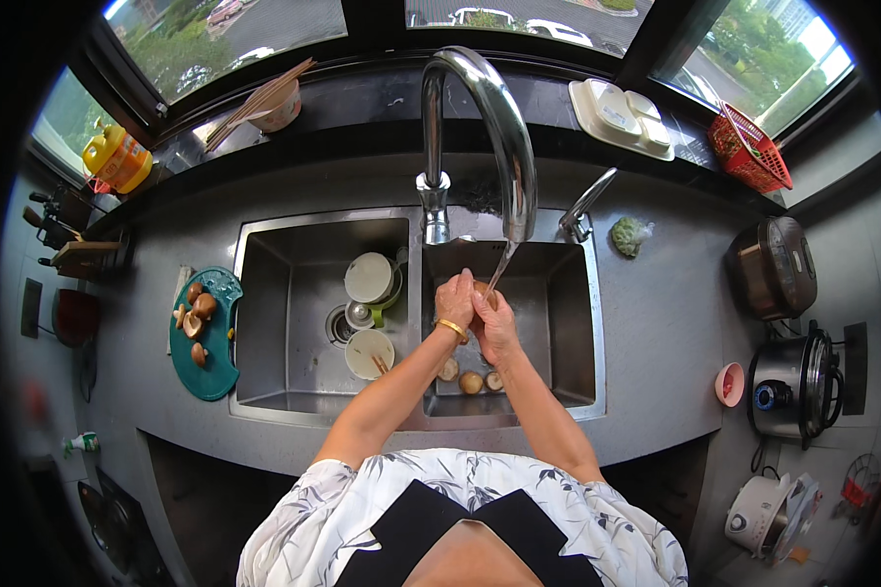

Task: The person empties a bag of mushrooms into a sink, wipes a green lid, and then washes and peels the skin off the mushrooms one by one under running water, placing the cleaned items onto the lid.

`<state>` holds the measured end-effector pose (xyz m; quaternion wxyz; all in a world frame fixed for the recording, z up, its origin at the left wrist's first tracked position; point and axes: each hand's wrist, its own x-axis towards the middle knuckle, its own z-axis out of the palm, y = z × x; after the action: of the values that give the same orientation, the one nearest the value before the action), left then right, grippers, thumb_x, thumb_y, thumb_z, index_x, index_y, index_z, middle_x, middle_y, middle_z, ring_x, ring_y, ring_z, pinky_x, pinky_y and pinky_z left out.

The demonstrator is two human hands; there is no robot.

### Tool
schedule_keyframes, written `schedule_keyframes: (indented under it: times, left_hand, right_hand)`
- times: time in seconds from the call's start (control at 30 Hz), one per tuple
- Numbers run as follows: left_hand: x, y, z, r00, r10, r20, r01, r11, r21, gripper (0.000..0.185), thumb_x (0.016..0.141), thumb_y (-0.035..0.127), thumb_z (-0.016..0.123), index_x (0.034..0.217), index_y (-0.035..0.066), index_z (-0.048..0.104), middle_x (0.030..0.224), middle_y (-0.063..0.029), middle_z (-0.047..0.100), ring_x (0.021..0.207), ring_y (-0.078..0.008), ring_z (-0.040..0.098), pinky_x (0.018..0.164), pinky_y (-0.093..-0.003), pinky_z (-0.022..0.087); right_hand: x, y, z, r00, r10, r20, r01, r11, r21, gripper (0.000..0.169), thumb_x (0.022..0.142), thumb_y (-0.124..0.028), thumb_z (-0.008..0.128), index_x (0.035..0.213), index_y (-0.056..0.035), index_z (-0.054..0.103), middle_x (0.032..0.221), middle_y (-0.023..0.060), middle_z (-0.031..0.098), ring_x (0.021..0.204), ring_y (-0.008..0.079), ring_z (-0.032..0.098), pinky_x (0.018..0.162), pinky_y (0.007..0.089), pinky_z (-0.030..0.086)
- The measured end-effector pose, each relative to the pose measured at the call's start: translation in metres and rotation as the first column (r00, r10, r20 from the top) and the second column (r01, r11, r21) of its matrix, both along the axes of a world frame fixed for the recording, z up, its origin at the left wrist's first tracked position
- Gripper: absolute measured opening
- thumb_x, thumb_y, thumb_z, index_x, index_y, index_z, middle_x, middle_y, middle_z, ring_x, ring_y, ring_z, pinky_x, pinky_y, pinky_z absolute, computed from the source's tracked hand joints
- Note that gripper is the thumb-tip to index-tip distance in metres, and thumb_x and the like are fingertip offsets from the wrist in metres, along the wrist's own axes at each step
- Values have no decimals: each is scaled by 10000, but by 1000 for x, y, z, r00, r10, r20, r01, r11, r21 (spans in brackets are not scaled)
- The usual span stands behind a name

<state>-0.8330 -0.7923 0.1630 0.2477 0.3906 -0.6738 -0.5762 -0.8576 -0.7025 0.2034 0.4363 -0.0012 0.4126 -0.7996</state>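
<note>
Water runs from the chrome faucet point(517, 183) over both my hands in the right basin of a steel sink point(565, 330). My left hand point(457, 299) and my right hand point(496, 326) are together around a brown mushroom point(487, 293), which the fingers partly hide. Below them, several mushrooms point(471, 382) lie on the basin floor. More brown mushrooms point(204, 305) rest on a teal cutting board point(213, 378) left of the sink.
The left basin holds white bowls point(368, 277) and a green-handled vessel point(378, 314). A bag of green vegetables point(626, 237) lies right of the sink. Farther right stand a pink bowl point(729, 384), a rice cooker point(771, 268) and an electric pressure cooker point(785, 389). A lidded white container point(620, 121) sits on the ledge.
</note>
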Motion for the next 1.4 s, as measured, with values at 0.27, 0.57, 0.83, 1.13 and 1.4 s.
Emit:
schedule_keyframes:
  times: [0.27, 0.57, 0.83, 1.13, 1.4]
  left_hand:
    - [6, 51, 24, 967, 0, -257, -11, 999, -41, 310, 871, 319, 483, 951, 21, 515, 857, -124, 569, 776, -231, 545, 715, -332, 438]
    - [0, 14, 4, 962, 210, -176, 6, 624, 782, 344, 884, 243, 392, 719, -6, 563, 659, -91, 581, 580, -205, 549, 575, -352, 438]
    - [22, 55, 9, 978, -20, -205, 44, 993, 113, 410, 843, 262, 542, 1129, 42, 349, 1004, -141, 509, 903, -210, 503, 791, -329, 425]
    - [17, 21, -6, 976, 169, 140, -192, 966, 175, 332, 895, 264, 390, 854, -9, 574, 851, -209, 591, 826, -346, 569, 705, -404, 443]
    - [26, 58, 11, 981, 91, -169, -89, 996, 22, 426, 812, 259, 542, 1142, 31, 398, 993, -225, 556, 920, -363, 553, 799, -401, 431]
  right_hand:
    - [-12, -2, -16, 959, -167, -227, 234, 923, 307, 355, 887, -332, 459, 848, -7, 596, 786, 53, 589, 693, 135, 519, 622, 287, 432]
    - [5, -4, -36, 666, 59, -744, 349, 856, 380, 316, 876, -325, 487, 887, -10, 524, 767, 70, 558, 692, 148, 510, 626, 296, 428]
    - [-24, 0, -31, 936, 7, -352, 197, 820, 538, 394, 877, -314, 427, 759, 33, 573, 683, 125, 572, 601, 191, 520, 540, 351, 414]
    - [15, -5, -29, 865, 35, -500, 136, 943, 302, 227, 870, -279, 515, 885, -53, 523, 732, 17, 539, 628, 93, 494, 509, 246, 415]
    - [-19, 2, -37, 950, 8, -313, 84, 956, 280, 258, 868, -300, 453, 835, -57, 532, 759, 44, 530, 675, 150, 524, 592, 303, 445]
